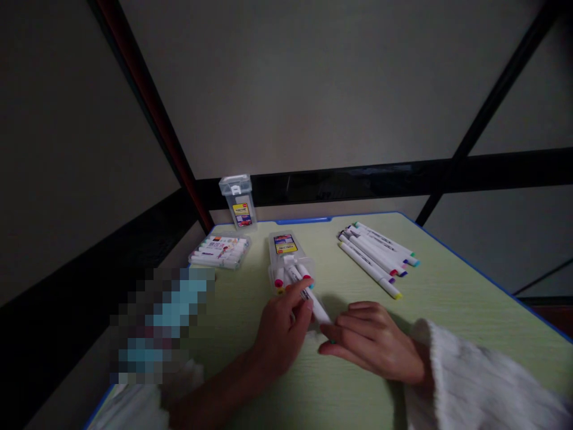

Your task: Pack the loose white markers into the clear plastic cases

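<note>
Left hand (284, 322) and right hand (373, 337), fingers curled, grip a white marker (317, 306) at the open case (286, 251), center of frame.

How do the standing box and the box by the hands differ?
The standing box is upright with its lid shut; the box by the hands lies flat, its open end toward the person. The lying box has markers in it; the standing box shows none. Both are clear plastic with a yellow label.
</note>
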Demonstrator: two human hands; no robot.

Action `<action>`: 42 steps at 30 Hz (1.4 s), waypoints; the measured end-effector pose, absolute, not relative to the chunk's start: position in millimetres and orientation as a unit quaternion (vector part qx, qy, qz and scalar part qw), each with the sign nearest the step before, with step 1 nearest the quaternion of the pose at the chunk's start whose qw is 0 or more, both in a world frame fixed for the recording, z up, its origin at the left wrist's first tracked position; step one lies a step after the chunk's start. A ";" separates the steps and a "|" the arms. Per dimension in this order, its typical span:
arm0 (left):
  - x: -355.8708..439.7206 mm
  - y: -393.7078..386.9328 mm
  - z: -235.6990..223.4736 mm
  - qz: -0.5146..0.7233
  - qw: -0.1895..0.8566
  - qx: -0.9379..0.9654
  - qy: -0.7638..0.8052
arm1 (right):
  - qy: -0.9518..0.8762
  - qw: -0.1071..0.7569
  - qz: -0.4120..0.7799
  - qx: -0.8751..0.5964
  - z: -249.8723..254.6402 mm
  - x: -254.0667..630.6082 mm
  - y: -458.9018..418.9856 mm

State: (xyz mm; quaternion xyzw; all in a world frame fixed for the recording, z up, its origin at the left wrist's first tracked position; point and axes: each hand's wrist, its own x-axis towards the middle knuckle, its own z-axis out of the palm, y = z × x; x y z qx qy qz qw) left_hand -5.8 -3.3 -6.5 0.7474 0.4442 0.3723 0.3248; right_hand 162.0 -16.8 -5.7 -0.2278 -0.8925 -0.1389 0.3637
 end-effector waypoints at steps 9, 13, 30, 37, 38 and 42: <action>-5.5 -3.2 -4.5 0.371 0.321 0.752 0.440 | -0.899 0.320 -0.128 -0.272 -2.8 160.4 -15.5; -5.7 -2.7 -5.8 0.377 0.322 0.747 0.442 | -0.904 0.300 -0.127 -0.278 -1.8 161.3 -15.6; -6.2 -1.5 -6.9 0.368 0.306 0.756 0.447 | -0.898 0.306 -0.130 -0.289 -2.8 159.4 -17.6; -7.7 -0.9 -7.8 0.338 0.284 0.776 0.450 | -0.914 0.265 -0.108 -0.288 -2.3 159.7 -17.6; -7.9 -1.0 -7.8 0.334 0.282 0.779 0.450 | -0.915 0.260 -0.107 -0.289 -2.3 159.6 -17.7; -8.1 -1.4 -7.7 0.331 0.269 0.789 0.442 | -0.914 0.259 -0.107 -0.292 -2.9 159.7 -17.6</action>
